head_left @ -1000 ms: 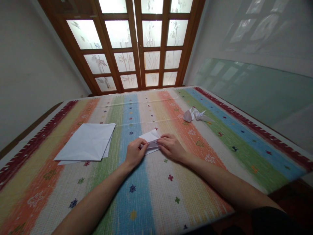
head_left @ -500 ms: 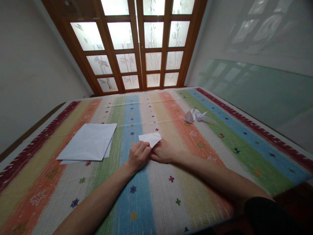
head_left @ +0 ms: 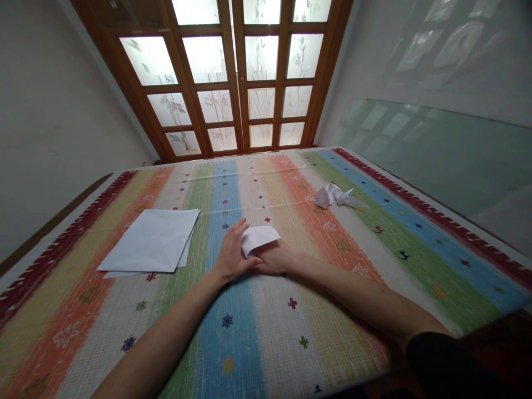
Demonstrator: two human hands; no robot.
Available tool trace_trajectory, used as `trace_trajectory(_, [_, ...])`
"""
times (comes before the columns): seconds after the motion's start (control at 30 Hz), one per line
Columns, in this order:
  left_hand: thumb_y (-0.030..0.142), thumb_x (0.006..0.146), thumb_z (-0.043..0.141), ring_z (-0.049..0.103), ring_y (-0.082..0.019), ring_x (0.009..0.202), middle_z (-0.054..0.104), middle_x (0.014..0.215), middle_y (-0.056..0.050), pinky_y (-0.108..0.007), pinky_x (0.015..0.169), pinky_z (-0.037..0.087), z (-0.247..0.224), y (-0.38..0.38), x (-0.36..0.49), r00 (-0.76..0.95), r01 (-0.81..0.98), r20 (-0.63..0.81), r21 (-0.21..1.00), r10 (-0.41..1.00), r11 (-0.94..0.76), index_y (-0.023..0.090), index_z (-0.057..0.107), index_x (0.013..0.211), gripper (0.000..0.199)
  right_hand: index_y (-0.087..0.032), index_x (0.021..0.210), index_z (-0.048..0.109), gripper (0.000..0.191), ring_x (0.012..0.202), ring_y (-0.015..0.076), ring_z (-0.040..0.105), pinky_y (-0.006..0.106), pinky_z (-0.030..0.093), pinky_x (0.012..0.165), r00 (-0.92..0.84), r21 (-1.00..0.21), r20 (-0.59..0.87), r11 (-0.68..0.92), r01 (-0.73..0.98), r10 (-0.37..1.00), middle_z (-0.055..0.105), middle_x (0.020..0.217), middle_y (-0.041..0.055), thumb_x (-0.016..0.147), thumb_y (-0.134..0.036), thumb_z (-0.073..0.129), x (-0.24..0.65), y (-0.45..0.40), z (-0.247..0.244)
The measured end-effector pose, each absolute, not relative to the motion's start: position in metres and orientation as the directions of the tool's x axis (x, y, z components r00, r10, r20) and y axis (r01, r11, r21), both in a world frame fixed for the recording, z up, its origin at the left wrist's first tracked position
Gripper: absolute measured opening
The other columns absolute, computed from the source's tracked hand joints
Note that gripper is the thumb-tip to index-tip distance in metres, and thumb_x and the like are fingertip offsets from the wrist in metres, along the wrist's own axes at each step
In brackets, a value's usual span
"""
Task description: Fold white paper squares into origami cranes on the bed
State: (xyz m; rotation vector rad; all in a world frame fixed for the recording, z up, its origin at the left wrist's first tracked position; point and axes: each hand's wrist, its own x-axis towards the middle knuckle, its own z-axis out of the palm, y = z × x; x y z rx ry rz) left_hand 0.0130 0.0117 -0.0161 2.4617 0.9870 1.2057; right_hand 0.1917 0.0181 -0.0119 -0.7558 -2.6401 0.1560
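Note:
A small folded sheet of white paper [head_left: 258,237] is at the middle of the table, its near edge curled up. My left hand [head_left: 233,254] is at the paper's left edge, fingers stretched upward and thumb apart, reaching along the near side. On the right, my right hand [head_left: 272,257] holds the paper, which covers most of its fingers. The two hands almost meet just below the sheet. To the left lies a stack of larger white paper sheets [head_left: 152,238]. Beyond my right hand sits a folded white paper figure [head_left: 334,196], shaped like an origami crane.
A striped, patterned tablecloth [head_left: 286,343] covers the table. A greenish glass panel [head_left: 440,149] leans along the right wall. Wooden doors with frosted panes [head_left: 261,102] stand beyond the far table edge.
My left hand has opened from a closed grip at the paper, its fingers now raised and spread. The folded paper has shifted slightly right and its near edge has curled up.

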Motion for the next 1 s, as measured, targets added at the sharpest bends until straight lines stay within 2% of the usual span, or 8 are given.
trace_trajectory(0.1, [0.073, 0.074, 0.056, 0.041, -0.036, 0.131, 0.038, 0.144, -0.023, -0.054, 0.107, 0.032, -0.02, 0.022, 0.007, 0.444, 0.448, 0.39, 0.683, 0.807, -0.577, 0.015, 0.021, 0.145, 0.098, -0.011, 0.128, 0.049, 0.071, 0.131, 0.0357, 0.039, 0.051, 0.03, 0.107, -0.745, -0.193, 0.316, 0.808, 0.556, 0.588, 0.048, 0.137, 0.0206, 0.079, -0.061, 0.061, 0.194, 0.013, -0.005])
trace_trajectory(0.23, [0.07, 0.075, 0.057, 0.042, -0.035, 0.131, 0.034, 0.148, -0.021, -0.053, 0.11, 0.029, -0.02, 0.028, 0.003, 0.472, 0.395, 0.261, 0.791, 0.842, -0.467, 0.015, 0.021, 0.148, 0.098, -0.01, 0.131, 0.046, 0.081, 0.12, 0.0369, 0.047, 0.053, 0.038, 0.098, -0.709, -0.185, 0.247, 0.75, 0.635, 0.661, 0.052, 0.131, 0.023, 0.076, -0.067, 0.06, 0.197, 0.009, -0.003])
trace_trajectory(0.37, [0.067, 0.077, 0.058, 0.041, -0.034, 0.132, 0.035, 0.148, -0.019, -0.051, 0.111, 0.028, -0.018, 0.029, 0.001, 0.469, 0.377, 0.241, 0.815, 0.85, -0.439, 0.016, 0.027, 0.147, 0.092, -0.011, 0.137, 0.043, 0.081, 0.127, 0.0372, 0.041, 0.053, 0.033, 0.103, -0.737, -0.151, 0.265, 0.782, 0.605, 0.621, 0.046, 0.139, 0.0213, 0.078, -0.066, 0.058, 0.198, 0.01, -0.005])
trace_trajectory(0.47, [0.06, 0.073, 0.066, 0.044, -0.034, 0.129, 0.039, 0.146, -0.018, -0.05, 0.11, 0.031, -0.017, 0.029, 0.001, 0.448, 0.411, 0.213, 0.813, 0.869, -0.411, 0.018, 0.027, 0.147, 0.093, -0.011, 0.139, 0.042, 0.082, 0.131, 0.0366, 0.037, 0.052, 0.029, 0.106, -0.753, -0.144, 0.269, 0.798, 0.585, 0.6, 0.045, 0.141, 0.0207, 0.079, -0.065, 0.058, 0.198, 0.011, -0.005])
trace_trajectory(0.57, [0.053, 0.073, 0.068, 0.044, -0.033, 0.129, 0.046, 0.141, -0.016, -0.05, 0.11, 0.031, -0.017, 0.028, 0.003, 0.427, 0.465, 0.208, 0.784, 0.88, -0.411, 0.018, 0.03, 0.145, 0.089, -0.008, 0.134, 0.046, 0.083, 0.123, 0.0371, 0.044, 0.052, 0.034, 0.101, -0.735, -0.148, 0.247, 0.774, 0.615, 0.631, 0.049, 0.135, 0.0229, 0.077, -0.068, 0.058, 0.197, 0.012, -0.005])
trace_trajectory(0.7, [0.051, 0.082, 0.059, 0.043, -0.03, 0.13, 0.046, 0.141, -0.016, -0.047, 0.111, 0.03, -0.016, 0.027, 0.004, 0.441, 0.455, 0.249, 0.766, 0.863, -0.453, 0.015, 0.036, 0.142, 0.073, -0.007, 0.131, 0.047, 0.087, 0.114, 0.0365, 0.05, 0.052, 0.04, 0.093, -0.705, -0.161, 0.252, 0.747, 0.645, 0.663, 0.05, 0.13, 0.0247, 0.074, -0.072, 0.057, 0.198, 0.012, -0.007])
trace_trajectory(0.83, [0.049, 0.086, 0.054, 0.051, -0.027, 0.123, 0.052, 0.135, -0.015, -0.045, 0.107, 0.036, -0.016, 0.027, 0.005, 0.379, 0.478, 0.272, 0.761, 0.884, -0.439, 0.016, 0.04, 0.138, 0.063, -0.009, 0.13, 0.045, 0.085, 0.121, 0.037, 0.046, 0.052, 0.041, 0.093, -0.697, -0.201, 0.265, 0.745, 0.636, 0.666, 0.046, 0.135, 0.0257, 0.075, -0.072, 0.057, 0.2, 0.012, -0.009])
trace_trajectory(1.0, [0.048, 0.085, 0.058, 0.051, -0.028, 0.122, 0.054, 0.133, -0.016, -0.048, 0.106, 0.035, -0.019, 0.027, 0.007, 0.38, 0.531, 0.287, 0.71, 0.879, -0.462, 0.015, 0.042, 0.136, 0.063, -0.009, 0.129, 0.046, 0.079, 0.123, 0.0363, 0.045, 0.053, 0.041, 0.095, -0.689, -0.263, 0.279, 0.743, 0.615, 0.669, 0.047, 0.135, 0.0261, 0.076, -0.066, 0.062, 0.201, 0.013, -0.009])
